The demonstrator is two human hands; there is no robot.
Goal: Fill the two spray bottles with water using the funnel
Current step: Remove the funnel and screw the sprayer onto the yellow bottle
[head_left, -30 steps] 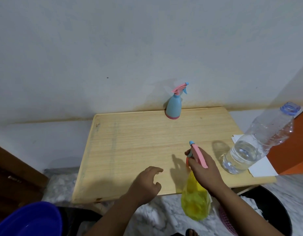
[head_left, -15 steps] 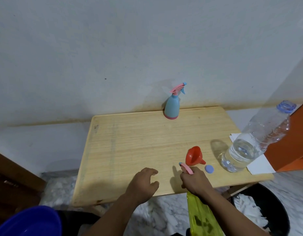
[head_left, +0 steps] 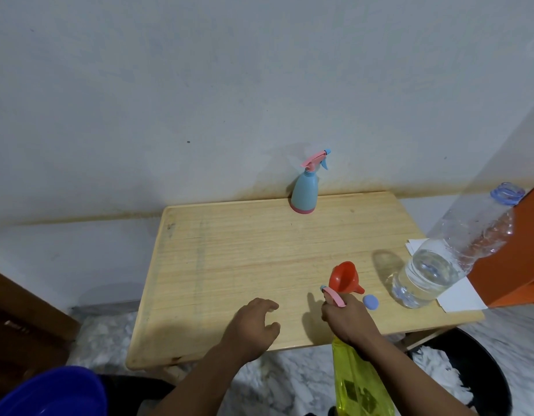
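Bottle (head_left: 357, 382) hanging below right hand (head_left: 346, 318) grip, funnel (head_left: 343, 277) just beyond

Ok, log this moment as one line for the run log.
stage: pre-fill | right hand: grips yellow spray bottle by its neck | left hand: free above table | funnel: lying on table | blue spray bottle: capped

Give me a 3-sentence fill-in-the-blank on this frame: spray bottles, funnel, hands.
1. The right hand grips the neck of the ____ spray bottle.
2. The blue spray bottle stands upright at the table's far edge, by the ____.
3. The red funnel lies on the table between the right hand and the ____ water bottle; the left hand holds nothing.

Missing words: yellow; wall; clear plastic
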